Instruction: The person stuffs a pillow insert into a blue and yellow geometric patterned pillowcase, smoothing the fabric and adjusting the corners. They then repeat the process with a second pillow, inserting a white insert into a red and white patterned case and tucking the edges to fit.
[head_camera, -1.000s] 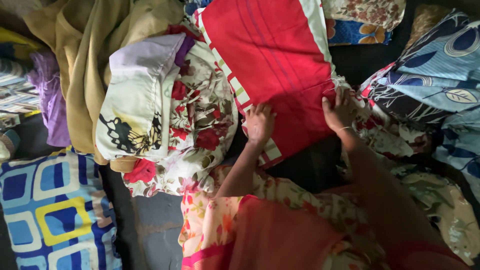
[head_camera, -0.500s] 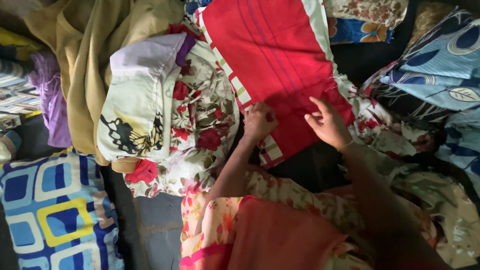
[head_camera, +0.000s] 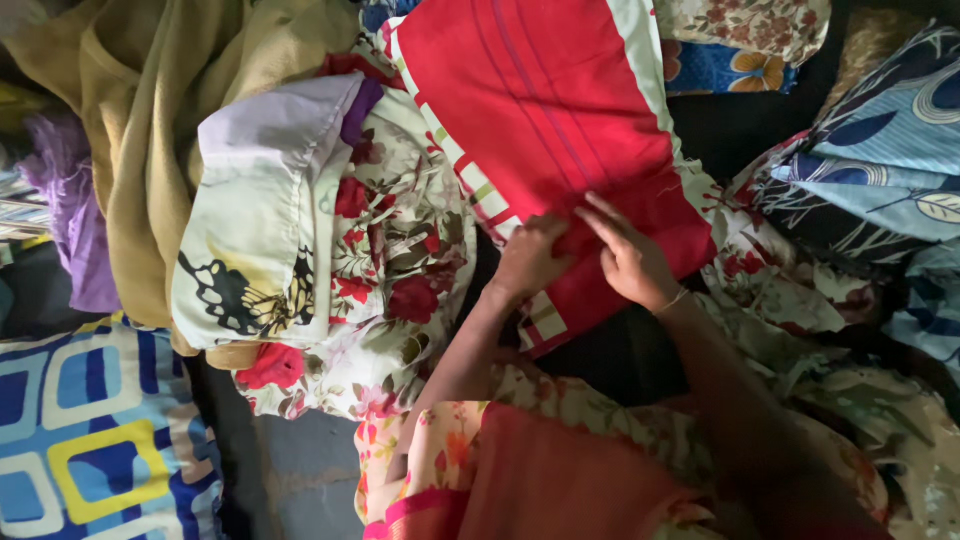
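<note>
Cloth in red (head_camera: 560, 110) lies folded beside the flowered sheet (head_camera: 400, 250). Left hand (head_camera: 532, 258) pinches the red cloth's near edge, fingers curled; right hand (head_camera: 630, 258) rests on it just beside, fingers stretched flat.

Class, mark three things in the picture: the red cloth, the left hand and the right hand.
red cloth (head_camera: 545, 110), head view, on its plain red middle.
left hand (head_camera: 532, 258), head view, on its back.
right hand (head_camera: 630, 262), head view, on its back.
</note>
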